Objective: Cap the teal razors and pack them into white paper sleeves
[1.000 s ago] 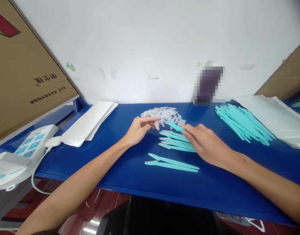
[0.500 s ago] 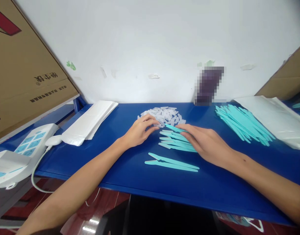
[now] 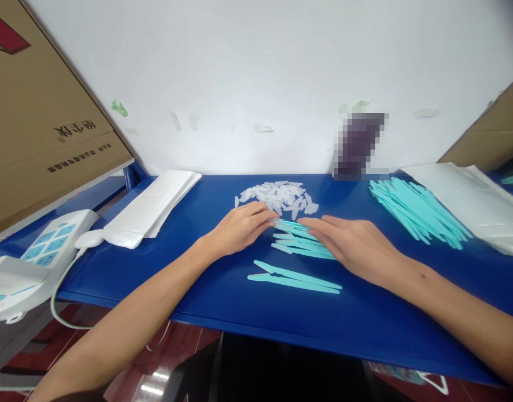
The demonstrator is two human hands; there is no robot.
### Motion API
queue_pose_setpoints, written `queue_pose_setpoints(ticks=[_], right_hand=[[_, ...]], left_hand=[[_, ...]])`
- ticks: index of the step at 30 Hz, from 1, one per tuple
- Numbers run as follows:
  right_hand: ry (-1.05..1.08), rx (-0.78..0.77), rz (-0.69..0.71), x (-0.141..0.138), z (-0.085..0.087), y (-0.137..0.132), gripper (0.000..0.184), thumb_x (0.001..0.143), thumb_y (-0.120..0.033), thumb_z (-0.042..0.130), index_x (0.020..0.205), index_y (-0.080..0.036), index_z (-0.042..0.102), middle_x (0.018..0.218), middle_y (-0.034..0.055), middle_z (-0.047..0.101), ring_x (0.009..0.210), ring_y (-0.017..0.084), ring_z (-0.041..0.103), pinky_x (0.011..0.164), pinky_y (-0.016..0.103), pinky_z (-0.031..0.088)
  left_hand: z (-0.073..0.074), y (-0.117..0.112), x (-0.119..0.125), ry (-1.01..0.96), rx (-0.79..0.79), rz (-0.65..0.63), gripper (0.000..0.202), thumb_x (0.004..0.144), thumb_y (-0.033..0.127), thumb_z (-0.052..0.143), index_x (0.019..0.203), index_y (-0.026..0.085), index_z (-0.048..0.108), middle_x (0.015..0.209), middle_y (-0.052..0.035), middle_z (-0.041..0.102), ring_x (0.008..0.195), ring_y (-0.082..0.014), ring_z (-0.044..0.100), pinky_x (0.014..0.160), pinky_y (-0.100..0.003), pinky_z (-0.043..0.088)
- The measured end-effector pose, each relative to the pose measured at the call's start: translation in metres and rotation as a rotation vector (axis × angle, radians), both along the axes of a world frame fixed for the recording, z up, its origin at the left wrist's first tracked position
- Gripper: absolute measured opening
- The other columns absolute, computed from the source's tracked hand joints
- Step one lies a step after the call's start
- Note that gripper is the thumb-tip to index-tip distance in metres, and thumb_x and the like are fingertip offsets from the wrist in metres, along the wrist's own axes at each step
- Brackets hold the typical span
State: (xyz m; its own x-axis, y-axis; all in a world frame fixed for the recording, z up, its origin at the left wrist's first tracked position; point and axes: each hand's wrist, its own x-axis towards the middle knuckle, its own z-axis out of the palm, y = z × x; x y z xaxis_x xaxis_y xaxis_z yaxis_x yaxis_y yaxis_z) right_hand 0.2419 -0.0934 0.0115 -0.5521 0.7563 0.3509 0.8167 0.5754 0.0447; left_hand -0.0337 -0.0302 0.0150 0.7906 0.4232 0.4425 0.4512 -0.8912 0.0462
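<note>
My right hand (image 3: 352, 240) pinches a turquoise eyebrow razor, mostly hidden under its fingers, above a small group of razors (image 3: 302, 247) on the blue table. The fingertips of my left hand (image 3: 245, 228) are pressed together at the blade end of that razor, on what looks like a small translucent blade cap (image 3: 276, 219). Just behind both hands lies a heap of such caps (image 3: 279, 194). Closer to the front edge, two more razors (image 3: 300, 279) lie side by side, touching near their handle ends.
A pile of turquoise razors (image 3: 418, 215) lies at the right, beside clear plastic bags (image 3: 474, 206). White plastic sleeves (image 3: 153, 206) are stacked at the left, near a power strip (image 3: 51, 251) with a plugged-in cable. Cardboard boxes (image 3: 42, 111) flank the table (image 3: 223, 298).
My left hand has moved slightly right and toward me, from the edge of the cap heap to the razor's blade end. My right hand has lowered the razor a little.
</note>
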Motion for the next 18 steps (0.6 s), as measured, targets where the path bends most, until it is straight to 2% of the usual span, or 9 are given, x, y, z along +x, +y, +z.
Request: queue_pose_setpoints(ticks=[4, 11, 15, 18], right_hand=[[-0.040, 0.040, 0.012, 0.000, -0.003, -0.001, 0.039, 0.104, -0.026, 0.041, 0.139, -0.024, 0.058, 0.093, 0.0086, 0.072, 0.063, 0.021, 0.067, 0.050, 0.027, 0.034], [-0.073, 0.146, 0.081, -0.007, -0.005, -0.005, 0.048, 0.096, -0.012, 0.043, 0.143, -0.017, 0.053, 0.082, 0.0050, 0.065, 0.053, 0.017, 0.058, 0.046, 0.027, 0.026], [-0.052, 0.163, 0.099, -0.010, -0.004, -0.006, 0.043, 0.099, -0.014, 0.041, 0.139, -0.016, 0.055, 0.079, 0.0040, 0.063, 0.050, 0.015, 0.054, 0.045, 0.027, 0.026], [0.017, 0.096, 0.099, -0.012, 0.000, -0.007, 0.033, 0.104, -0.022, 0.041, 0.127, -0.016, 0.064, 0.081, 0.0050, 0.065, 0.054, 0.015, 0.056, 0.047, 0.027, 0.032]], left_hand=[[-0.001, -0.003, 0.004, 0.004, 0.028, -0.006, 0.029, 0.107, 0.027, 0.040, 0.119, 0.014, 0.063, 0.100, -0.0105, 0.067, 0.089, -0.0181, 0.063, 0.075, -0.029, 0.052], [-0.003, -0.016, 0.020, -0.077, 0.090, -0.065, 0.024, 0.106, 0.019, 0.038, 0.115, 0.012, 0.060, 0.096, -0.0107, 0.066, 0.086, -0.0179, 0.061, 0.076, -0.029, 0.053], [-0.003, -0.020, 0.024, -0.106, 0.117, -0.074, 0.025, 0.105, 0.017, 0.037, 0.113, 0.010, 0.060, 0.092, -0.0103, 0.066, 0.082, -0.0183, 0.059, 0.073, -0.029, 0.051], [0.002, -0.019, 0.022, -0.032, 0.073, -0.088, 0.028, 0.107, 0.024, 0.038, 0.114, 0.011, 0.063, 0.093, -0.0101, 0.067, 0.083, -0.0179, 0.060, 0.074, -0.030, 0.049]])
